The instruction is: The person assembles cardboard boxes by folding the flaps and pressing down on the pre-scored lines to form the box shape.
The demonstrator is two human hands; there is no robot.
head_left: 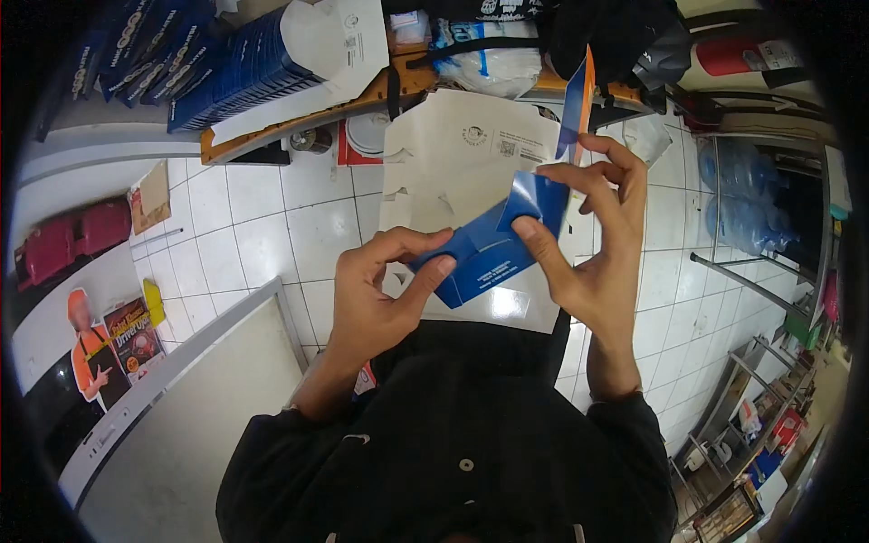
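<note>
A cardboard box blank [439,154] lies over my lap, its plain pale face up, with small print and cut slots. Above it is a glossy blue cardboard panel [484,273], tilted and partly folded; whether it joins the blank is hidden. My left hand [385,285] pinches the panel's left end between thumb and fingers. At its right end my right hand [599,240] presses the thumb on a folded blue flap [534,197], fingers behind. Beyond those fingers, a narrow blue and orange side wall [579,100] stands up along the blank's right edge.
Stacked blue box blanks [244,77] sit on a wooden-edged table [272,136] at the far left. A plastic-wrapped pack [484,59] and black bags [625,36] are at the back. Blue water jugs [747,199] and metal racks stand right. A pale panel [208,398] is near left.
</note>
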